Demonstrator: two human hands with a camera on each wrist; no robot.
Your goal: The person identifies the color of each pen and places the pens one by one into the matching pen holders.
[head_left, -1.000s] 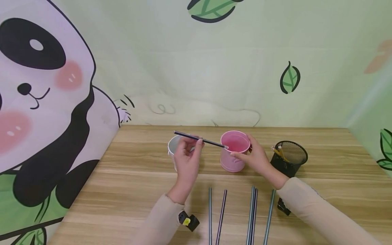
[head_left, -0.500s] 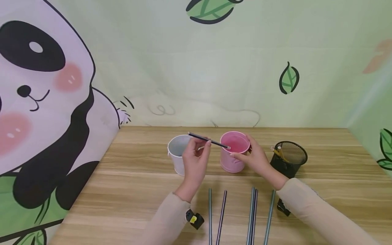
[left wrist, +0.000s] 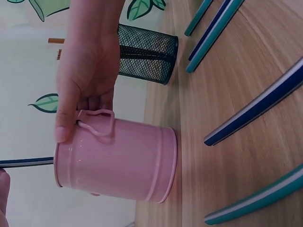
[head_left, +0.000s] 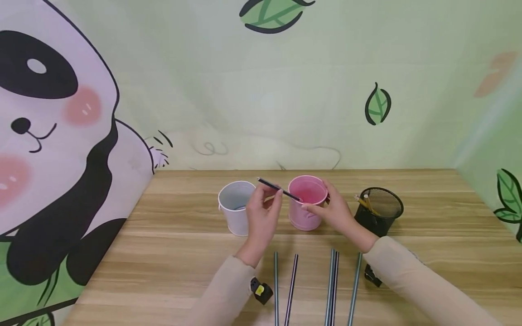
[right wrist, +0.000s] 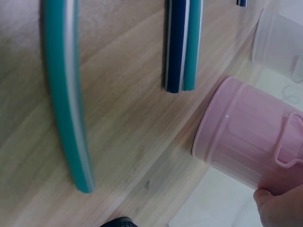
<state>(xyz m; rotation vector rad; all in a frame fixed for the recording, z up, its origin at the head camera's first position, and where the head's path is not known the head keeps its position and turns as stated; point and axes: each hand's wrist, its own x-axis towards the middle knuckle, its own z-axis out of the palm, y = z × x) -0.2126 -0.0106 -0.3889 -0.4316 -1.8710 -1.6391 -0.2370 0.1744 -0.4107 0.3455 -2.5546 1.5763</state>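
My left hand pinches a dark blue pencil with pale stripes between thumb and fingers. The pencil slants down to the right, its lower end at the mouth of a pink bucket. In the left wrist view, the pencil meets the bucket's rim, and its tip is hidden. My right hand grips the bucket's right side near the rim, thumb in front. The bucket stands upright on the table. A white bucket stands left of it, partly behind my left hand, with something thin inside.
Several teal and dark blue pencils lie on the table in front, among them a teal pencil and a dark blue pencil. At the right stands a black mesh pen holder with yellow pencils. A printed backdrop rises behind the table.
My left hand has moved right with the pencil, bringing its lower end to the pink bucket's mouth and uncovering more of the white bucket. My right hand keeps its grip. The head view has shifted slightly.
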